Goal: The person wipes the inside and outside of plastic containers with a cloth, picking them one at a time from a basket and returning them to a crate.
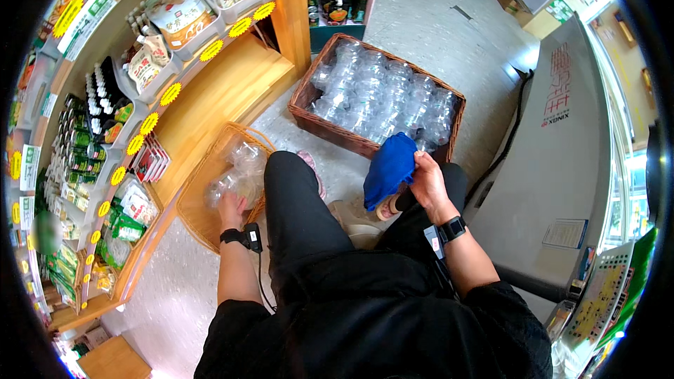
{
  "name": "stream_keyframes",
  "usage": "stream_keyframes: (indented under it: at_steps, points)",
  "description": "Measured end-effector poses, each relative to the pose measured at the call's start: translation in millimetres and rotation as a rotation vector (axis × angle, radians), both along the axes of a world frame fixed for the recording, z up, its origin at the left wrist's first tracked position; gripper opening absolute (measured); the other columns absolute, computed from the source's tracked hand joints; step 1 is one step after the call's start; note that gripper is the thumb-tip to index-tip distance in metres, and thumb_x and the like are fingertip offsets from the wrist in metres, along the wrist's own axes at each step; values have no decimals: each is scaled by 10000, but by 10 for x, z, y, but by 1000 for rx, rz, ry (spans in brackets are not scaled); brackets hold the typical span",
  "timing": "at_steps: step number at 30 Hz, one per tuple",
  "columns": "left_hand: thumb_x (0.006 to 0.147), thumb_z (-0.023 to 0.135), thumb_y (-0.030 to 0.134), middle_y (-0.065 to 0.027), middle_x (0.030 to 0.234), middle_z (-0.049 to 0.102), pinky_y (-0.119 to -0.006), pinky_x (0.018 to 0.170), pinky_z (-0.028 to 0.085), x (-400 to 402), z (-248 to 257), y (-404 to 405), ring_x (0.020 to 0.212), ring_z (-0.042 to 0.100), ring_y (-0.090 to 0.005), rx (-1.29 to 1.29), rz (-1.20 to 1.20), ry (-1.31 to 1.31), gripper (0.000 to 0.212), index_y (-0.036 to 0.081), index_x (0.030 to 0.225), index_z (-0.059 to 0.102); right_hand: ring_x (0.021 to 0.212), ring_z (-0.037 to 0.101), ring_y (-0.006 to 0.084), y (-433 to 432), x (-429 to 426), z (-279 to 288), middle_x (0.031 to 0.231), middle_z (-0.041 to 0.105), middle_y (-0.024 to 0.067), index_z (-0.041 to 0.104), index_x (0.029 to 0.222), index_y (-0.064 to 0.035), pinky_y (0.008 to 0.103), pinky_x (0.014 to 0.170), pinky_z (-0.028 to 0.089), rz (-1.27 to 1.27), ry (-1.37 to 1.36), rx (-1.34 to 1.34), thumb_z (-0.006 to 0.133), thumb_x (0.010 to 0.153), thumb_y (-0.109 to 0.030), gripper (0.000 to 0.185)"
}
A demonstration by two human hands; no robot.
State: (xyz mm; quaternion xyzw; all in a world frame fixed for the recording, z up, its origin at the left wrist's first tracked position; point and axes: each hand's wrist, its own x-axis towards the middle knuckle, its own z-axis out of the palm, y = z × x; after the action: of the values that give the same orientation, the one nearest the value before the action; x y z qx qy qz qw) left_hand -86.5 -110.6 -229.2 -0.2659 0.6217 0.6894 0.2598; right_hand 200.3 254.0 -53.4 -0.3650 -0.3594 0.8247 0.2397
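My left hand (231, 210) reaches into a tan wicker basket (196, 216) at the left and touches clear plastic containers (245, 160); whether its fingers grip one cannot be told. A blue cloth (390, 168) hangs from my right hand (429, 181), pinched between thumb and fingers, above my right knee. Just beyond it stands a brown wicker basket (329, 129) filled with rows of clear plastic containers (363, 92). The cloth overlaps the near rim of that basket in the view.
Wooden shelves (231, 81) with pouches, jars and bins curve along the left. A grey-white cabinet (532, 168) stands at the right, with a black cable (508, 139) beside it. A further shelf (337, 31) holds bottles and cans behind the brown basket.
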Motion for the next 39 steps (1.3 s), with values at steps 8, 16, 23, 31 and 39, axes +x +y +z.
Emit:
stream_keyframes:
  at_steps: [8, 16, 23, 31, 39]
  points:
    - [875, 538, 279, -155, 1197, 462, -369, 876, 447, 363, 1721, 1507, 1022, 521, -239, 353, -703, 242, 504, 65, 1288, 344, 740, 480, 92, -40, -133, 80, 764, 502, -27, 513, 819, -105, 260, 693, 400, 33, 29, -52, 474, 880, -111, 73]
    - [802, 637, 150, -137, 1158, 488, -326, 852, 431, 1309, 1696, 2413, 1004, 513, -183, 309, -1285, 416, 628, 29, 1314, 294, 736, 489, 64, 36, -288, 76, 789, 519, -57, 531, 913, -145, 247, 655, 407, 90, 79, -26, 493, 902, -219, 84]
    - [890, 519, 202, -92, 1082, 555, -284, 822, 450, 1337, 1497, 2920, 926, 547, -134, 315, -1157, 331, 448, 5, 1269, 384, 862, 537, 112, 268, -213, -297, 976, 575, 15, 498, 1163, -155, 330, 789, 456, 99, -48, -171, 511, 877, -378, 362]
    - [898, 506, 232, -81, 943, 583, -268, 685, 500, 942, 1239, 3427, 809, 587, -149, 174, -1266, 71, 313, 40, 1144, 495, 751, 606, 185, 793, -365, -660, 919, 624, 72, 561, 1060, -54, 333, 688, 518, 23, -50, -507, 509, 850, -455, 456]
    - [790, 585, 173, -172, 994, 600, -358, 777, 451, 273, 158, 3778, 875, 582, -303, -491, -1495, 543, 358, -14, 1090, 529, 988, 549, 256, 1765, -394, -833, 1159, 545, 104, 438, 1247, -69, 433, 808, 485, -115, 129, -356, 512, 837, -481, 585]
